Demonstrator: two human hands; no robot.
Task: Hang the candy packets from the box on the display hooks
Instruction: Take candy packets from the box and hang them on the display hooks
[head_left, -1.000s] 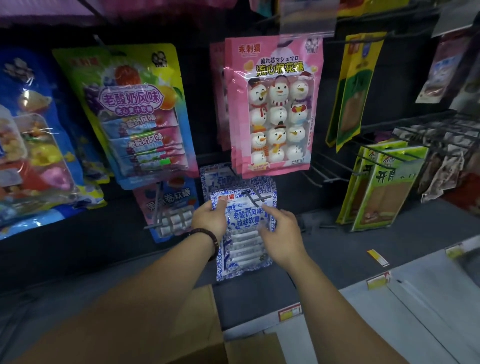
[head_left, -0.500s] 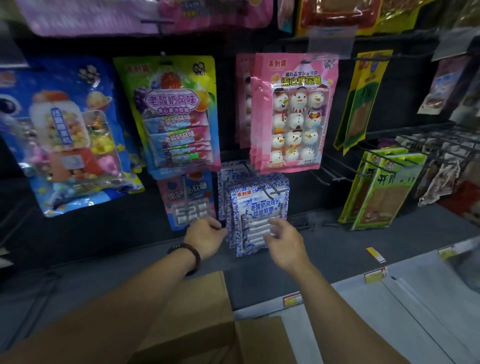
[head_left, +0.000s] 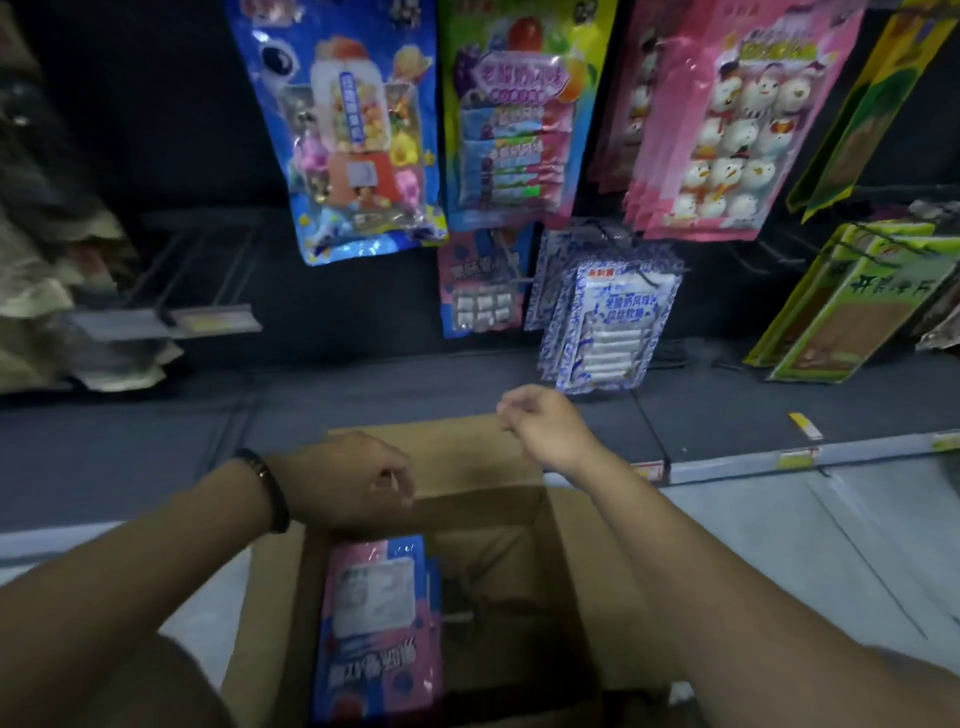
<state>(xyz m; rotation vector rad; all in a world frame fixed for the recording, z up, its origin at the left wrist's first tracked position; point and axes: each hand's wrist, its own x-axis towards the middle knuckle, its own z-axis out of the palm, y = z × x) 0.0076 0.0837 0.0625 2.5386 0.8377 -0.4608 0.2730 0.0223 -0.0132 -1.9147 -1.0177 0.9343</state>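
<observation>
An open cardboard box (head_left: 587, 582) stands low in the middle of the view. A stack of pink-and-blue candy packets (head_left: 379, 629) stands upright inside it at the left. My left hand (head_left: 348, 488) hovers over the box's far rim, fingers loosely curled, holding nothing. My right hand (head_left: 545, 423) hangs in the air above the box's back flap, also loosely curled and empty. Beyond it, a bunch of blue-and-white candy packets (head_left: 608, 322) hangs on a hook (head_left: 649, 278) of the dark display wall. A pink-and-blue packet (head_left: 480, 286) hangs to their left.
Larger packets hang above: a blue toy-candy bag (head_left: 358, 130), a green-and-pink bag (head_left: 514, 114) and pink snowman packs (head_left: 727, 124). Green-yellow packs (head_left: 852, 306) hang at the right. Bare hooks with a price strip (head_left: 208, 317) jut out at the left. A grey shelf edge (head_left: 800, 457) runs right.
Both hands have let go of the blue-and-white packets on the hook and drawn back down toward the box. My view has tilted down, so the box's inside now shows.
</observation>
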